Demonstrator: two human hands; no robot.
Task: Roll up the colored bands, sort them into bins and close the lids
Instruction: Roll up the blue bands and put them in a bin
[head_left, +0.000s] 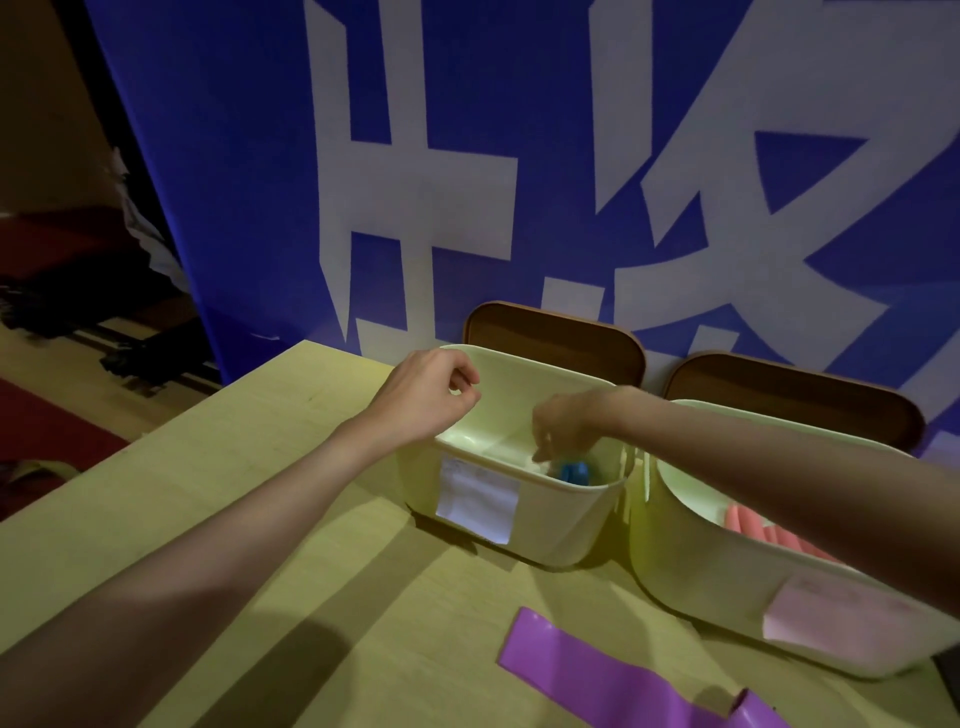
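Inside left bin (519, 525), right hand (558, 423) fingers down, blue band (573, 472)

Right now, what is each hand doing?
Left hand: fingers curled, holding nothing, above the left bin.
Right hand: inside that bin at the blue band; grip unclear.

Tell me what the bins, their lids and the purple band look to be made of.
Bins: probably moulded plastic, cream, smooth with a slight sheen, rounded corners and thin walls. Lids: brown, matte, rounded corners; could be wood or bamboo, but the dim light leaves it open. Purple band: thin flat strip lying limp on the table, soft sheen, likely rubber or latex.
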